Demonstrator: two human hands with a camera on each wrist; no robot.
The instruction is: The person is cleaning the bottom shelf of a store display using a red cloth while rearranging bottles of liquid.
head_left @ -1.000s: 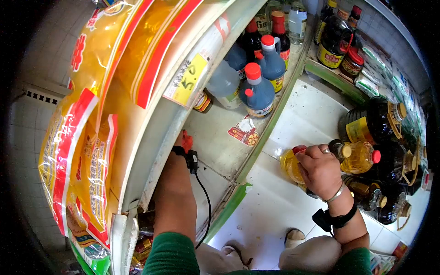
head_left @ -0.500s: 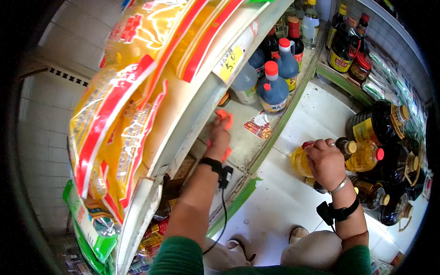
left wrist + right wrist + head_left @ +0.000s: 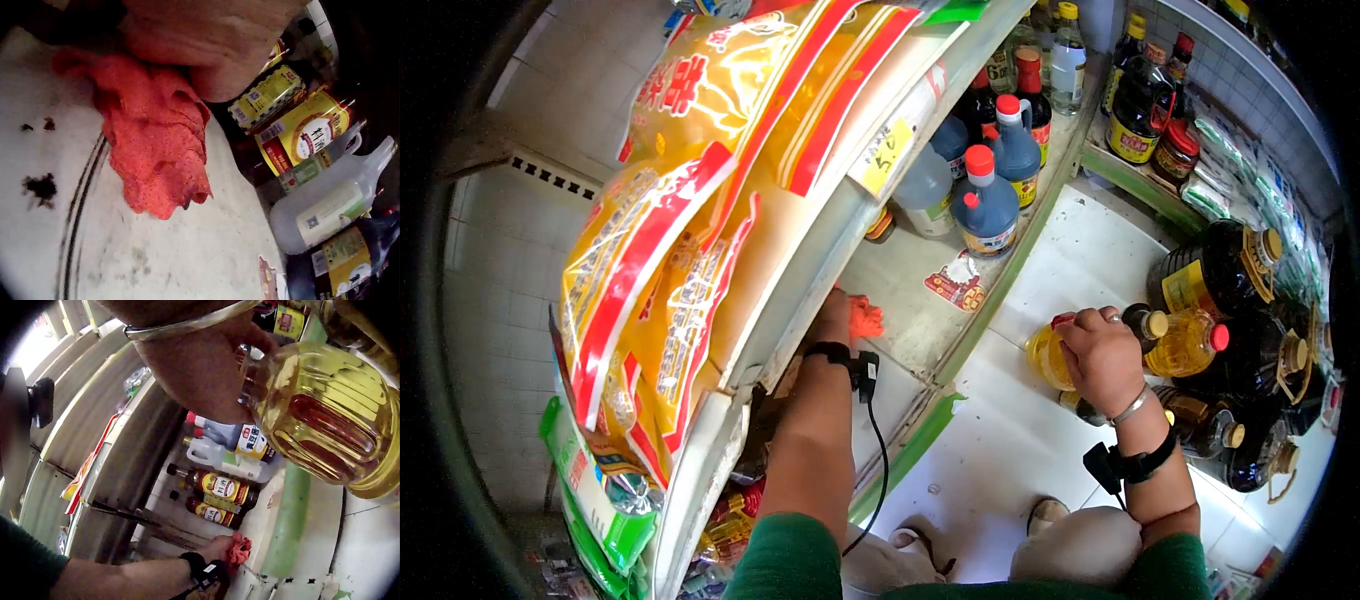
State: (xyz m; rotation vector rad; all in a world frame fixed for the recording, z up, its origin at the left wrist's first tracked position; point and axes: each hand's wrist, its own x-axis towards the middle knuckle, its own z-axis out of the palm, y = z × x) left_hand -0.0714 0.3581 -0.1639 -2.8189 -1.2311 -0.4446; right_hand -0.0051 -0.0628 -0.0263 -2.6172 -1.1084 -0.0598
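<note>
Orange-red cloth [image 3: 156, 144] could snag, we judge, on the dark seam [image 3: 80, 190] that runs in under it; a hasty sweep would ruck it up. Too long a sweep towards the clear jug [image 3: 328, 209] might knock that or the blue jug [image 3: 988, 212] near it. Upper shelf [image 3: 825, 245] overhangs close to the left hand [image 3: 831, 318]; we note a risk of scraped knuckles if the arm lifts. Leaning hard on the right hand [image 3: 1103, 365] could tip the oil bottle [image 3: 334, 406] into its neighbours, since the load would bear on its narrow top.

Position: cloth lies bunched on the lower shelf [image 3: 162, 265], partly beneath the left hand, its loose folds spreading out past it. Both touch. We cannot tell whether the left fingers curl into the cloth or press it flat; they are hidden. Right fingers are clamped round the top of the bottle, whose body extends beyond the grip. Dark spots [image 3: 42, 189] mark the lower shelf, apart from the cloth.
</note>
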